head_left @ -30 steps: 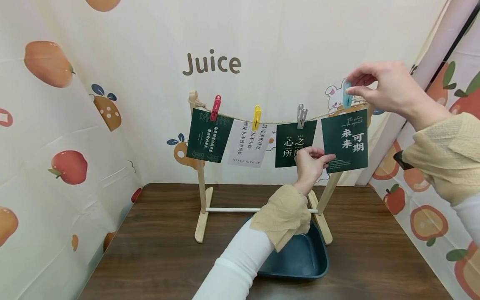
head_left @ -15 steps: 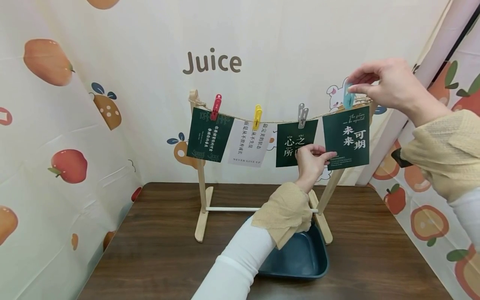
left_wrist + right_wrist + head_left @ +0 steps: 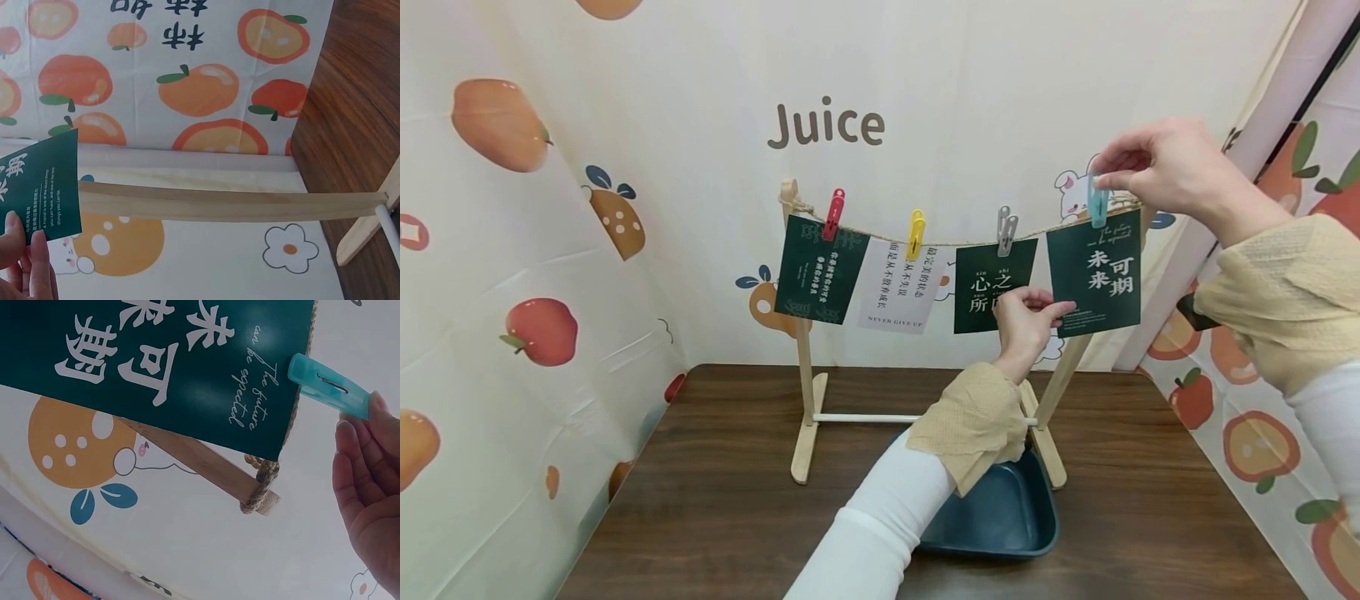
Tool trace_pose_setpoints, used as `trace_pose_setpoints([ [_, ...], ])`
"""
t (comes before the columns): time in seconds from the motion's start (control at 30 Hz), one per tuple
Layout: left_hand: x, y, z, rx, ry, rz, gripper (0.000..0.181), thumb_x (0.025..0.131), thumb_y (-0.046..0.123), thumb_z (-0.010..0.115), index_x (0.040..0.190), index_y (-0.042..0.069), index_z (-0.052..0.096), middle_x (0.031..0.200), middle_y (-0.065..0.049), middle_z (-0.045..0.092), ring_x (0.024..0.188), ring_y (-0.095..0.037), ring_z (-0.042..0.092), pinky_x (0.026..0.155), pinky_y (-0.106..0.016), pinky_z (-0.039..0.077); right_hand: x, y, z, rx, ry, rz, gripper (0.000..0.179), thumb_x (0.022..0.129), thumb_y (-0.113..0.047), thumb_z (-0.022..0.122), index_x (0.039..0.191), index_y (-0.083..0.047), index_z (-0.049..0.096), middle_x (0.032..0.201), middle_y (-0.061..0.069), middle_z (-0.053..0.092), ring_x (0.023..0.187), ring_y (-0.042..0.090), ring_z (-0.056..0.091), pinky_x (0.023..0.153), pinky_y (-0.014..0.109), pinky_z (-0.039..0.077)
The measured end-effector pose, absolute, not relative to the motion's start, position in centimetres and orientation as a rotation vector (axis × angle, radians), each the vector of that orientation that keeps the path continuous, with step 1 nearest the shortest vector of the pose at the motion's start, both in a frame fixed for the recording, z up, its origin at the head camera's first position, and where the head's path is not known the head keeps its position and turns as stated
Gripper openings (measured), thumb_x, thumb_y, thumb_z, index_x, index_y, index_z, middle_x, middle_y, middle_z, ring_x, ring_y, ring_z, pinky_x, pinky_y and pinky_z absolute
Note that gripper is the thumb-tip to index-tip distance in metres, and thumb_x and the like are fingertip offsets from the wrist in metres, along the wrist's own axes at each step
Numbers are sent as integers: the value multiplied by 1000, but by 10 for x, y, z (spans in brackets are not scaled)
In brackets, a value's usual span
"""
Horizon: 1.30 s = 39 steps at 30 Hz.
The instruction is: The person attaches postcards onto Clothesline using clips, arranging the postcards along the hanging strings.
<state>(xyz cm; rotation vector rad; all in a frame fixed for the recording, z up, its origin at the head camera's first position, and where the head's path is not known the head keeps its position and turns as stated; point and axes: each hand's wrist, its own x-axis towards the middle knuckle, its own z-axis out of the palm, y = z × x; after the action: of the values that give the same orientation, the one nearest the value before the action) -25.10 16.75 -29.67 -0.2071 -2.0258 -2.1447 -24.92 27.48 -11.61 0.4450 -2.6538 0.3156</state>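
My left hand (image 3: 1024,327) pinches the lower left corner of a dark green card (image 3: 1093,287) with white lettering. Up at the card's top edge, my right hand (image 3: 1180,175) pinches a light blue clothespin (image 3: 1097,204) by its upper end. In the right wrist view the blue clothespin's (image 3: 328,384) lower end overlaps the top edge of the card (image 3: 156,369), right at the twine (image 3: 306,369). The left wrist view shows thumb and finger on the corner of the green card (image 3: 47,194).
Along the twine hang a green card (image 3: 820,279) under a red clothespin (image 3: 832,215), a white card (image 3: 895,292) under a yellow one, and another green card (image 3: 973,275) under grey ones. A wooden stand (image 3: 805,375) carries the twine. A dark blue tray (image 3: 1000,508) sits below my left arm.
The green card and the blue clothespin have risen slightly, and the clothespin's lower end now overlaps the card's top edge. My left hand keeps its pinch on the corner.
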Motion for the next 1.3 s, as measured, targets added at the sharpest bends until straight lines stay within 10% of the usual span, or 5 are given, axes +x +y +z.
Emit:
trace_pose_setpoints([
  [0.63, -249, 171, -295, -212, -1979, -2191, 14, 68, 6, 75, 71, 2, 62, 60, 3, 55, 48, -6, 57, 48, -14, 46, -254, 278, -116, 428, -2775, 347, 23, 85, -17, 61, 98, 2, 62, 91, 20, 62, 62, -4, 46, 55, 14, 36],
  [0.9, -251, 170, -298, -211, -1977, -2190, 15, 68, 6, 75, 72, 3, 61, 61, 3, 55, 49, -6, 57, 49, -14, 46, -254, 281, -118, 438, -2833, 358, 30, 86, -18, 58, 105, 6, 58, 97, 25, 58, 81, 29, 55, 60, 20, 41],
  [1.3, -252, 166, -301, -213, -1957, -2119, 10, 73, 5, 72, 76, 3, 63, 65, 3, 56, 56, -1, 51, 51, -13, 43, -255, 284, -121, 469, -2878, 414, 34, 89, -19, 53, 112, 6, 54, 103, 26, 56, 88, 32, 53, 60, 15, 36],
])
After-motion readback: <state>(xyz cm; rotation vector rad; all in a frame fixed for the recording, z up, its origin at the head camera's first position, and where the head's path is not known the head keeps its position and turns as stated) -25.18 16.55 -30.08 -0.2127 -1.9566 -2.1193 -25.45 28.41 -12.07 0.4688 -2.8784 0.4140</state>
